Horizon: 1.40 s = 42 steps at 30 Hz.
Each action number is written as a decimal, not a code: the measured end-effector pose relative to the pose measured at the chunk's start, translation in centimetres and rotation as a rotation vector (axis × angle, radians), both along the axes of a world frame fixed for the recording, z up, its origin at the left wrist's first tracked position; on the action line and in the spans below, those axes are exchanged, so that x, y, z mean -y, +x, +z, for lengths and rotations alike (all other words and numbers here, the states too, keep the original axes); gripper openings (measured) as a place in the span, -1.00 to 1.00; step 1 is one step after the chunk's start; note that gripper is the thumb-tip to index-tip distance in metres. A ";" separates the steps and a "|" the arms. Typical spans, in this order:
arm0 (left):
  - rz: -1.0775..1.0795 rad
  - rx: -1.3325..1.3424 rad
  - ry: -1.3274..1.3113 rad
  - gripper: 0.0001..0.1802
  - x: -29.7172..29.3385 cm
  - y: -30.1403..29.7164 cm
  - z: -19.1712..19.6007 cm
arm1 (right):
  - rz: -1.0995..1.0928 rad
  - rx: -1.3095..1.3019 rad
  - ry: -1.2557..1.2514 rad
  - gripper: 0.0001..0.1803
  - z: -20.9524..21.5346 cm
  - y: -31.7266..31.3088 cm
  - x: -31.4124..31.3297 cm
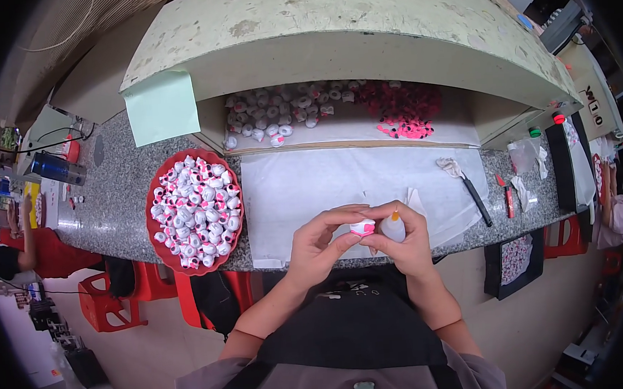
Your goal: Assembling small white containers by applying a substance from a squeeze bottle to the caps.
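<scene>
While red bowl point(158, 236) brims with beads | left hand point(319, 245) pinches bead point(362, 228) | right hand point(402, 237) grips bottle point(393, 226)

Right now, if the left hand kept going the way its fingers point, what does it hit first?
Probably the right hand: the left hand points rightward, holding a small white-and-pink piece between them. Depth unclear.

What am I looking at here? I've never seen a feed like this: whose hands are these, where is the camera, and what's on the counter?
This is one fisheye camera worn on a person's head, looking down, so straight edges bend. There is no machine. The left hand pinches a small white-and-pink piece; the right hand holds a small bottle with an orange tip against it. On the speckled counter sit a red tray heaped with similar pieces, a white sheet, and a black-handled tool. More pieces lie on the shelf behind.
</scene>
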<state>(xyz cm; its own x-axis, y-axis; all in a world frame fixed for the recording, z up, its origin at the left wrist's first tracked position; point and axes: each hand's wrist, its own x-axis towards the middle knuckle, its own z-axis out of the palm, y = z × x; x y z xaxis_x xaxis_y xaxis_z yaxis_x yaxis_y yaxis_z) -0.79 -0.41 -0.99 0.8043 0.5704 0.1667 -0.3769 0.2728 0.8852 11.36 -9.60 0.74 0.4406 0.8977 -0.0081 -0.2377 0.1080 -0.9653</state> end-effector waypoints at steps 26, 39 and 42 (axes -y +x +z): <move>0.139 -0.051 0.401 -0.83 -0.2 -0.3 -0.5 | 0.063 -0.182 0.032 -0.76 -1.4 0.1 0.2; 1.163 -0.795 1.089 -0.66 -9.0 -9.4 -0.3 | 0.048 -0.036 -0.075 -0.38 -2.9 0.5 -1.3; 0.868 -0.640 1.138 -0.67 -10.5 -2.6 -0.4 | -0.074 -0.079 -0.046 -0.49 -3.6 1.3 -0.6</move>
<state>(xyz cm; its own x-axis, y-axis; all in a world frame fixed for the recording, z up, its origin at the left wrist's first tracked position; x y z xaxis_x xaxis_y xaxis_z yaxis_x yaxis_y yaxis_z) -3.40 10.09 -1.43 0.4124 0.6958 0.5881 0.4462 -0.7171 0.5354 12.63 -9.03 -2.87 0.5023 0.8604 -0.0863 -0.3064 0.0838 -0.9482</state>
